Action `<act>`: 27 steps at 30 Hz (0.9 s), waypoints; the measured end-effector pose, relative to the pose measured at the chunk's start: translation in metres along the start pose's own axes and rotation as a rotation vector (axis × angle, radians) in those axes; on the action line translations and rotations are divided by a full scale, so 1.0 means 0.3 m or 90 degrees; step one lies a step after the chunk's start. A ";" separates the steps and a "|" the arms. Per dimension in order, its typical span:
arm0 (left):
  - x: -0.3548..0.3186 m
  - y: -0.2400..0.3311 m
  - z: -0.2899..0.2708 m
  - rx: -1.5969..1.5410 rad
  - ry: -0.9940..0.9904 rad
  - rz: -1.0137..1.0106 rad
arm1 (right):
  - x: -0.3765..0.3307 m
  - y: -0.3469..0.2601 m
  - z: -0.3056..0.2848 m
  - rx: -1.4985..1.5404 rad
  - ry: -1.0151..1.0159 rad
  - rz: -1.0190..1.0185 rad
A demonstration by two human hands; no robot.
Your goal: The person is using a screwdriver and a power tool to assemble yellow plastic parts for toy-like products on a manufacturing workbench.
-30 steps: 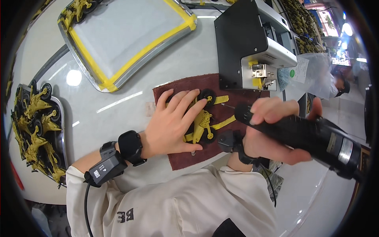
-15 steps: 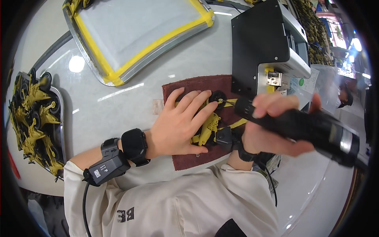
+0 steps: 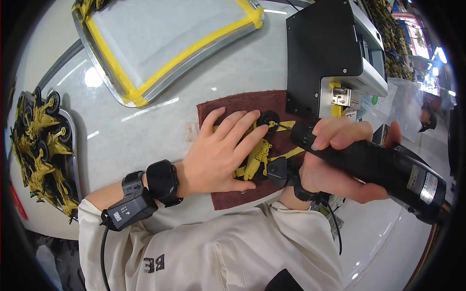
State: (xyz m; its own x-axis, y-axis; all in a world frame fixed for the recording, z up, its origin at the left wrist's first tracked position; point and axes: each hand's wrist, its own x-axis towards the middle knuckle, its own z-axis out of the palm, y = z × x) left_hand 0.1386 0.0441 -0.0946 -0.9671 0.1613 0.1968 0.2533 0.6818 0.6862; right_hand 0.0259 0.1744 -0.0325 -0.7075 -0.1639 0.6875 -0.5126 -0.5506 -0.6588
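On a maroon cloth (image 3: 233, 200) lies a yellow model motorcycle (image 3: 256, 161) with a black wheel (image 3: 268, 118). My left hand (image 3: 216, 150) is laid over it, holding it against the cloth with fingers spread on the far side and the thumb on the near side. The palm hides much of the model. My right hand (image 3: 330, 177) is wrapped round a black electric screwdriver (image 3: 378, 165), held tilted with its tip to the left. Its thin bit reaches the hub of the wheel, where a small pale screw or axle end shows.
A metal tray (image 3: 75, 145) at the left is heaped with several yellow model motorcycles (image 3: 41, 126). A yellow-taped frame (image 3: 170, 65) lies at the back. A black and silver machine (image 3: 318, 58) stands behind my right hand, with a clear plastic bag (image 3: 405, 104) beside it.
The rear end of the screwdriver has swung slightly toward me and down, while its bit stays at the wheel hub. My left hand and the model have hardly moved.
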 end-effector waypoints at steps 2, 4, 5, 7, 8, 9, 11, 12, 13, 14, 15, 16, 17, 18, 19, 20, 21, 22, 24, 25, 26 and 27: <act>0.000 0.000 0.001 0.000 0.003 0.002 | -0.006 0.001 -0.026 -0.084 -0.034 0.041; -0.003 0.001 -0.001 0.000 0.002 -0.002 | -0.002 0.031 -0.024 -0.029 -0.066 0.039; -0.002 0.001 -0.002 0.000 0.002 -0.003 | -0.001 0.037 -0.024 0.020 -0.072 0.057; 0.000 0.001 -0.003 -0.001 0.000 -0.002 | 0.004 0.044 -0.043 0.064 -0.116 0.080; -0.002 0.001 -0.003 -0.001 -0.003 -0.004 | 0.007 0.043 -0.051 0.064 -0.117 0.081; -0.003 0.001 -0.003 0.000 -0.002 -0.004 | 0.010 0.042 -0.056 0.050 -0.154 0.085; -0.002 0.002 -0.004 -0.001 0.005 0.001 | 0.011 0.042 -0.063 0.036 -0.190 0.087; -0.002 0.003 -0.005 0.000 0.005 0.003 | 0.012 0.043 -0.065 0.047 -0.211 0.102; -0.002 0.004 -0.004 0.001 0.006 0.003 | 0.016 0.044 -0.069 0.059 -0.232 0.116; 0.002 0.003 -0.004 0.003 0.006 0.006 | 0.042 0.053 -0.078 0.087 -0.304 0.120; 0.004 0.003 -0.003 0.004 0.005 0.013 | 0.028 0.040 -0.057 -0.030 -0.236 0.147; 0.004 0.004 -0.001 0.000 0.006 0.008 | 0.015 0.026 -0.032 -0.146 -0.165 0.173; 0.003 0.004 -0.003 -0.002 0.008 0.003 | 0.019 0.025 -0.035 -0.150 -0.162 0.164; 0.003 0.005 -0.004 0.001 0.008 0.013 | 0.021 0.029 -0.042 -0.152 -0.174 0.165; 0.001 0.006 -0.005 0.022 0.003 0.005 | 0.025 0.028 -0.046 -0.154 -0.186 0.166; 0.001 -0.001 -0.002 0.038 -0.002 0.000 | 0.021 0.003 -0.039 -0.163 -0.183 0.159; 0.011 -0.006 -0.001 0.042 0.004 0.009 | 0.024 -0.046 -0.028 -0.136 -0.088 0.052; 0.021 -0.012 -0.002 0.054 0.003 0.017 | 0.037 -0.088 -0.016 -0.107 0.006 -0.054; 0.011 0.014 0.007 0.077 0.003 0.023 | 0.094 -0.230 -0.055 -0.114 0.007 -0.136; -0.003 0.020 0.006 0.076 -0.001 0.017 | 0.121 -0.275 -0.101 -0.152 0.014 -0.133; 0.004 0.017 0.001 0.078 -0.002 0.020 | 0.150 -0.301 -0.131 -0.191 0.022 -0.138; 0.002 0.013 -0.002 0.079 -0.002 0.021 | 0.179 -0.267 -0.106 -0.299 0.119 -0.124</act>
State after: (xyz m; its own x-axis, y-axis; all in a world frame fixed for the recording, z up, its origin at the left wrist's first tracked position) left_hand 0.1392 0.0465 -0.0913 -0.9585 0.1870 0.2152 0.2800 0.7592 0.5875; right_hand 0.0135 0.2357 0.0473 -0.6302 0.0768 0.7726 -0.7749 -0.1245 -0.6197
